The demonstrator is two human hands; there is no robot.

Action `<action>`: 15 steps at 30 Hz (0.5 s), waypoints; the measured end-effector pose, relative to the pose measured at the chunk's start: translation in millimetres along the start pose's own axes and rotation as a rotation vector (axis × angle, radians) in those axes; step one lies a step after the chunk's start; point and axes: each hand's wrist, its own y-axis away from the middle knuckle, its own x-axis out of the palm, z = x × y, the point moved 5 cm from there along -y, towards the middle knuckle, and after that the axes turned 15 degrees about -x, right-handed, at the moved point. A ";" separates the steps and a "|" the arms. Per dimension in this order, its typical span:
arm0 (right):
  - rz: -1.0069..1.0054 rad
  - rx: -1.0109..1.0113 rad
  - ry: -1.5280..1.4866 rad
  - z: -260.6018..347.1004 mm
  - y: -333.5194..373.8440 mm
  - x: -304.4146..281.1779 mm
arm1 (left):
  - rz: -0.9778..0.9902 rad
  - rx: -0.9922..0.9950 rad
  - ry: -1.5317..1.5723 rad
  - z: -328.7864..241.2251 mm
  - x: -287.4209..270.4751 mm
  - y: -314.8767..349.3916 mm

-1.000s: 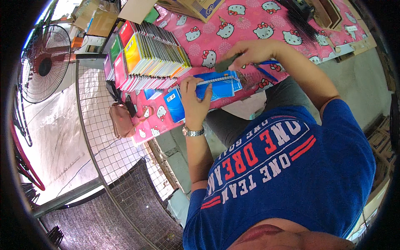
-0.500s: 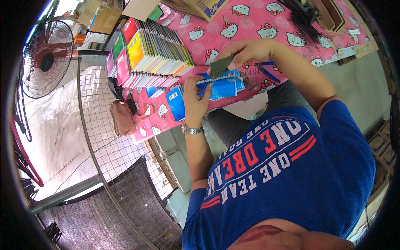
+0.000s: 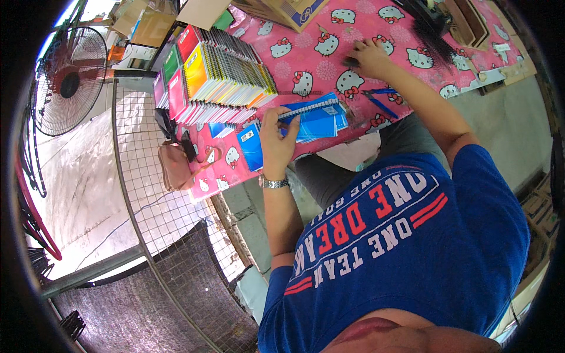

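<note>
Near the table's front edge lies a blue spiral notebook (image 3: 318, 125), its dark coil running along the far side. My left hand (image 3: 278, 144), with a metal watch at the wrist, grips the notebook's left end between thumb and fingers. Beyond it to the right, my right hand (image 3: 371, 60) is low over the pink tablecloth with curled fingers. A small dark flat piece (image 3: 351, 62) shows at its fingertips, mostly covered by the hand. Another blue notebook (image 3: 250, 146) lies left of my left hand.
Tall stacks of coloured spiral notebooks (image 3: 220, 70) stand at the left. Blue-handled pliers (image 3: 382, 105) lie right of the blue notebook. Loose black coils (image 3: 432, 44) and a cardboard box (image 3: 282, 13) occupy the far side. A brown bag (image 3: 173, 166) sits at the left edge.
My right hand has moved from above the notebook's coil away to the far right, taking the dark flat piece with it. My left hand stays on the notebook.
</note>
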 end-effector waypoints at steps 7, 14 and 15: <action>-0.322 -0.062 -0.035 34.6 121.8 41.6 | -0.012 -0.171 0.390 32.2 -0.2 9.6; -0.395 0.090 -0.400 41.9 136.7 41.7 | -0.103 -0.225 0.573 48.1 11.5 10.3; -0.553 -0.026 -0.509 61.0 131.9 7.9 | -0.119 -0.198 0.534 50.6 9.3 13.5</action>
